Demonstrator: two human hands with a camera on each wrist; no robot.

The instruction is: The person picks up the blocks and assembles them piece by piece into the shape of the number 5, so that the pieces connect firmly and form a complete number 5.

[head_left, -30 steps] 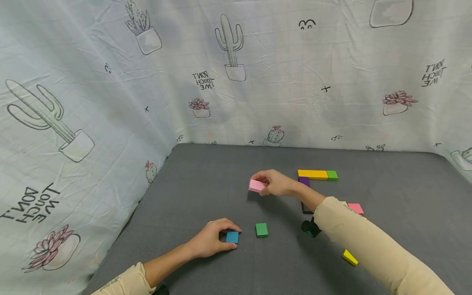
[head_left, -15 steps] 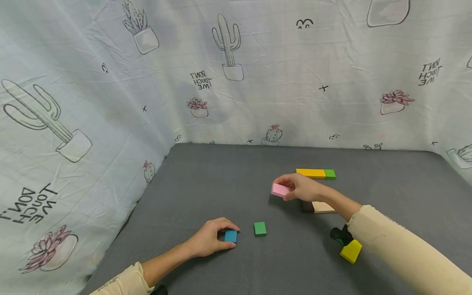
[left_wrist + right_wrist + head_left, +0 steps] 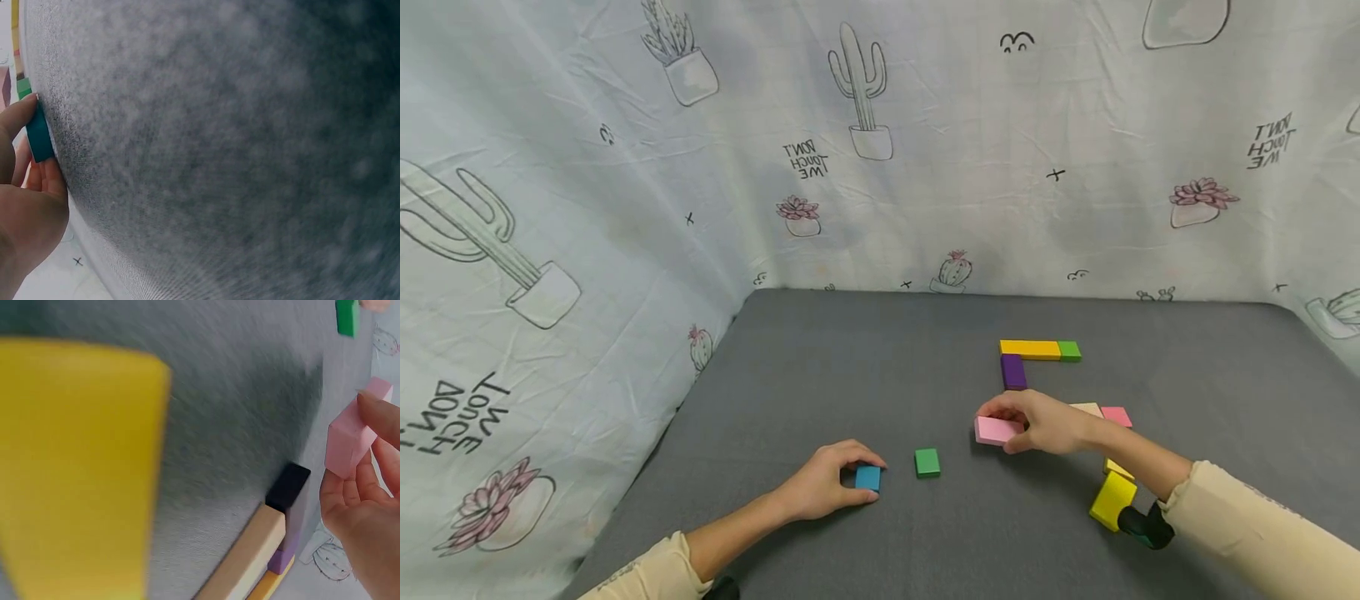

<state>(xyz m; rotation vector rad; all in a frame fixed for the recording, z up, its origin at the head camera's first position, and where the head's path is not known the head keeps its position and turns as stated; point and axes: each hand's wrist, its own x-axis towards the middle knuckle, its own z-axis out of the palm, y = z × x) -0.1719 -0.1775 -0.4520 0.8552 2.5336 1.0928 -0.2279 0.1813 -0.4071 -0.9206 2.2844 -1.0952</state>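
In the head view my left hand [image 3: 820,486] grips a small blue block [image 3: 868,478] between thumb and fingertips, low at the table. The left wrist view has the same block [image 3: 39,134] with its side towards the camera. A pink block [image 3: 996,431] is pinched in my right hand [image 3: 1052,423], just above the table by its shadow. A square green block [image 3: 927,463] lies between the two hands. In the right wrist view, a black block [image 3: 289,485] at the end of a beige block [image 3: 250,550] lies below the pink one.
Beyond the right hand, an orange-yellow block [image 3: 1029,350], a light green block [image 3: 1070,351] and a purple block [image 3: 1013,372] form a corner. A coral block [image 3: 1116,416] lies further right. Yellow blocks [image 3: 1112,500] sit under the right forearm. A patterned curtain [image 3: 910,192] borders the grey table.
My right hand has carried the pink block rightwards and then nearer to me, uncovering the purple block. The left hand stays on the blue block.
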